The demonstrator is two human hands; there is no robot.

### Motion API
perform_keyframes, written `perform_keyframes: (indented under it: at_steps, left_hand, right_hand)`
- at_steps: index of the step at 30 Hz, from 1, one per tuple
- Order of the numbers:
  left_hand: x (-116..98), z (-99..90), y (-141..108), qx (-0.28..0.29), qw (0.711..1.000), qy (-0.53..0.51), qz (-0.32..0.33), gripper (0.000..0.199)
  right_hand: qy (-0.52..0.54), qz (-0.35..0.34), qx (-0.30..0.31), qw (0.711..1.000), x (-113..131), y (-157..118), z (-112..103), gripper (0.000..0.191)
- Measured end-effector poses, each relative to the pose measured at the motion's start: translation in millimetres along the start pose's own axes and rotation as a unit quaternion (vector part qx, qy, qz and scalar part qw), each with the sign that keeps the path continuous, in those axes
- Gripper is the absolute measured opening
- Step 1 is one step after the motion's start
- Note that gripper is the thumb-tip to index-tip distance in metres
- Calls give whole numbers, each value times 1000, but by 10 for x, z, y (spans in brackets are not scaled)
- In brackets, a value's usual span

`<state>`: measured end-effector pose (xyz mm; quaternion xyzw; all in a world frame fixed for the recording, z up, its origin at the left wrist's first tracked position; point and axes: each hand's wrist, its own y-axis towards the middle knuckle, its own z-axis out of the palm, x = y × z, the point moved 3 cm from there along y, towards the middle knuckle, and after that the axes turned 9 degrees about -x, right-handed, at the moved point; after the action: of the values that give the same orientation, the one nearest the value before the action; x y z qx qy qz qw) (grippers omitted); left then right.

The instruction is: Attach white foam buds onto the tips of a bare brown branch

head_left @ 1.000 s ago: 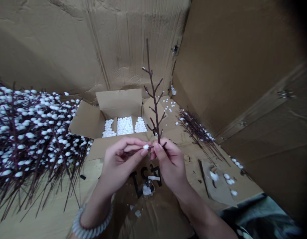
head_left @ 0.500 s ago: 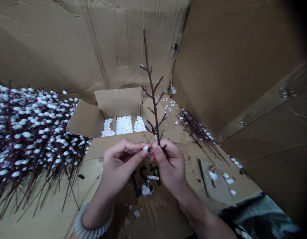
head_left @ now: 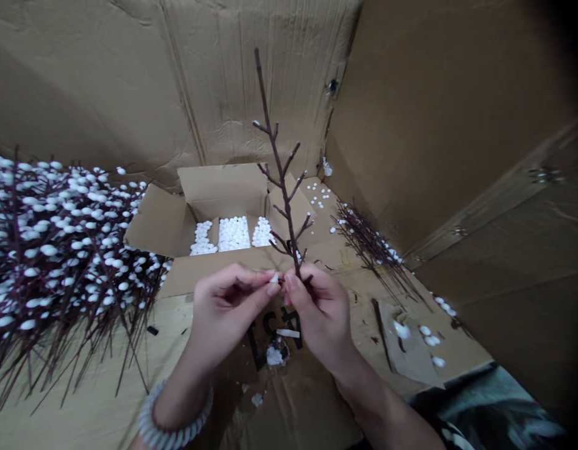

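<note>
- We see a thin artificial willow branch (head_left: pixel 282 181), dark maroon-brown, with short side twigs along its upper length. It stands nearly upright above the hands, leaning slightly left, against the far open carton.
- Right hand (head_left: pixel 319 315): fingers closed narrowly around the lower stem, near the middle of the scene.
- Left hand (head_left: pixel 225 312): thumb and fingers pinch a white foam bead (head_left: pixel 274 277) tightly, just beside the stem and touching the right fingers. A coiled pale bangle (head_left: pixel 174 419) circles the left wrist.
- The lower stem is hidden by the right fingers, so we cannot see its end.
- We cannot tell whether the bead is fixed to a twig; the left fingertips cover the join.
- One far twig tip looks pale, but it is too small to make out.
- The far carton (head_left: pixel 223 187) holds white foam beads (head_left: pixel 234 234).
- A heap of beaded branches (head_left: pixel 49 250) lies left; a smaller bunch (head_left: pixel 370 247) lies right.
- Loose beads (head_left: pixel 275 355) lie near, on the cardboard floor (head_left: pixel 317 412).
</note>
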<state>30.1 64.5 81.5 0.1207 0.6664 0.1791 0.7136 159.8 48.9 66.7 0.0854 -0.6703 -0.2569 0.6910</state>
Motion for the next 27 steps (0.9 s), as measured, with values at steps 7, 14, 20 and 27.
perform_keyframes:
  at_steps: [7, 14, 20, 27]
  left_hand:
    - [20, -13, -13, 5, 1000, 1, 0, 8]
    - [18, -14, -2, 1, 1000, 10, 2, 8]
    - [-4, -7, 2, -3, 1000, 9, 1, 11]
    - [10, -5, -10, 3, 1000, 0, -3, 10]
  right_hand:
    - [-2, -2, 3, 1000, 4, 6, 6, 30]
    - [-10, -3, 13, 1000, 4, -5, -2, 28]
    - [-14, -5, 14, 1000, 14, 9, -7, 28]
    - [-21, -10, 18, 1000, 9, -11, -15, 27]
